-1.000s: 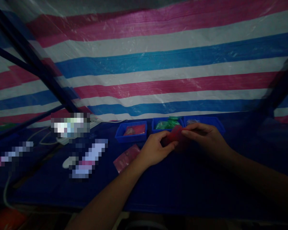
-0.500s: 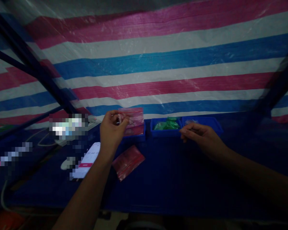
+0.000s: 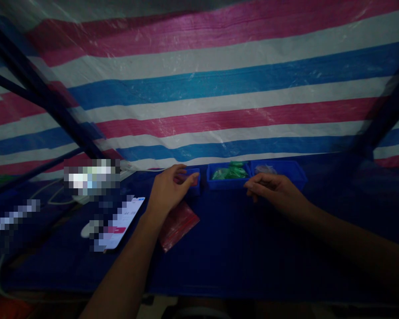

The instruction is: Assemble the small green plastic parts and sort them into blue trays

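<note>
My left hand [image 3: 170, 189] hovers over the left blue bin [image 3: 194, 189], thumb and fingers apart, with no bag visible between them. Something red shows inside that bin, mostly behind the hand. On the table just below lies a red zip bag [image 3: 180, 226], partly covered by my left wrist. My right hand [image 3: 275, 189] is closed in a pinch in front of the other bins; whatever its fingertips hold, if anything, is too small to make out. Green plastic packets [image 3: 231, 171] fill the middle blue bin [image 3: 226, 185]. Clear plastic pieces [image 3: 265, 169] lie in the right blue bin [image 3: 295, 170].
A lit phone [image 3: 128, 223] lies on the blue table [image 3: 239, 252] left of my forearm, beside a white round object [image 3: 88, 229]. Farther left are a blurred-out item and white cables. A striped plastic sheet [image 3: 219, 88] hangs behind, between dark blue frame bars [image 3: 49, 102].
My left hand has lowered towards the left bin and let go of the pink zip bag it held up. My right hand stays pinched, shifted slightly left in the view.
</note>
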`<action>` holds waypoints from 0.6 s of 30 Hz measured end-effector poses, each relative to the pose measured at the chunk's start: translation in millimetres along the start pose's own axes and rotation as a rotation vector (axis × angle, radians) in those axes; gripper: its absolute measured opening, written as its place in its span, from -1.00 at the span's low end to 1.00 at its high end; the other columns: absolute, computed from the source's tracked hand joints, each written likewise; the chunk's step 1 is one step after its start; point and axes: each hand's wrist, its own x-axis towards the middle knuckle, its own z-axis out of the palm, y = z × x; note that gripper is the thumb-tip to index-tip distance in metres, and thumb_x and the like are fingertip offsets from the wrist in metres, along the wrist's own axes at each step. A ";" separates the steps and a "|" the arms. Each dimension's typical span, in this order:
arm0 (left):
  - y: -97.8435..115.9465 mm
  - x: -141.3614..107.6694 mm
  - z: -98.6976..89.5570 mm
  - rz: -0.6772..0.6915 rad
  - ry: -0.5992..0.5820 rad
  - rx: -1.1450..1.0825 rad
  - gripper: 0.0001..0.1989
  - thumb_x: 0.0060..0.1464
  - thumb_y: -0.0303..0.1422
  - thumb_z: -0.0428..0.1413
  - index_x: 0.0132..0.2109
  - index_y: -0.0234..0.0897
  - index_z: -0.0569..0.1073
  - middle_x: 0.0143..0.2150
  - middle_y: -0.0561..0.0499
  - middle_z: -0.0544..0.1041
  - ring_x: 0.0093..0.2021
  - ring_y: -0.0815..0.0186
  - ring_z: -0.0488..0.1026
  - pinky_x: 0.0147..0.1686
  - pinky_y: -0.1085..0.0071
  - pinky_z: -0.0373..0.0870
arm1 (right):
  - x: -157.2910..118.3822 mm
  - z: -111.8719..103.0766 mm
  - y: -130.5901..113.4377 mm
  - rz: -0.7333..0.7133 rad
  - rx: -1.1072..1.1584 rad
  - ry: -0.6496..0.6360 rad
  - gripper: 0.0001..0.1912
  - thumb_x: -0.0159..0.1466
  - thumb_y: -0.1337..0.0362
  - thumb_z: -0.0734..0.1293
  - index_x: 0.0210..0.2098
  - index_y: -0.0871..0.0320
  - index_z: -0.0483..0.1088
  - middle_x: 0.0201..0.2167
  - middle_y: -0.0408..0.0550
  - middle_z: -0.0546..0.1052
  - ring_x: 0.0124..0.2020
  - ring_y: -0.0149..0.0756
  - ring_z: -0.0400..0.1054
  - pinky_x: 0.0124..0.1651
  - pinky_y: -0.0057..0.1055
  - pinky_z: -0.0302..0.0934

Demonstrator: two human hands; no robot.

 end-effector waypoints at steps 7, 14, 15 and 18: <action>0.0 -16.1 -7.7 0.137 0.029 0.254 -0.59 0.43 -0.19 -0.11 -0.03 -0.30 0.58 -0.01 -0.18 0.61 0.06 0.04 0.51 0.12 0.07 0.41 | 0.8 -0.4 2.8 -0.004 -0.007 0.005 -0.70 0.32 -0.04 0.42 -0.32 0.06 0.54 -0.38 -0.14 0.60 -0.40 -0.32 0.42 -0.20 -0.27 0.28; 3.2 -17.9 -2.9 0.203 -0.085 0.159 -0.57 0.45 -0.20 -0.12 -0.01 -0.27 0.61 -0.05 -0.13 0.63 -0.02 0.11 0.54 0.06 0.13 0.45 | 1.0 -0.6 1.4 0.010 -0.024 -0.006 -0.68 0.31 -0.05 0.42 -0.33 0.08 0.53 -0.37 -0.11 0.60 -0.40 -0.32 0.42 -0.24 -0.30 0.29; 3.7 -17.2 -3.7 0.208 -0.086 0.143 -0.57 0.45 -0.21 -0.12 -0.01 -0.27 0.61 -0.05 -0.12 0.63 -0.03 0.12 0.54 0.06 0.13 0.45 | 0.9 -0.3 1.1 0.015 -0.027 -0.006 -0.67 0.31 -0.06 0.42 -0.32 0.08 0.53 -0.37 -0.11 0.60 -0.40 -0.32 0.43 -0.23 -0.30 0.29; 9.7 -18.7 -11.9 0.203 -0.026 0.133 -0.59 0.43 -0.20 -0.10 -0.02 -0.28 0.61 -0.04 -0.13 0.63 -0.02 0.10 0.55 0.07 0.12 0.44 | 0.5 0.1 1.1 0.022 -0.038 0.006 -0.69 0.31 -0.04 0.42 -0.32 0.07 0.53 -0.39 -0.13 0.60 -0.41 -0.32 0.43 -0.23 -0.30 0.29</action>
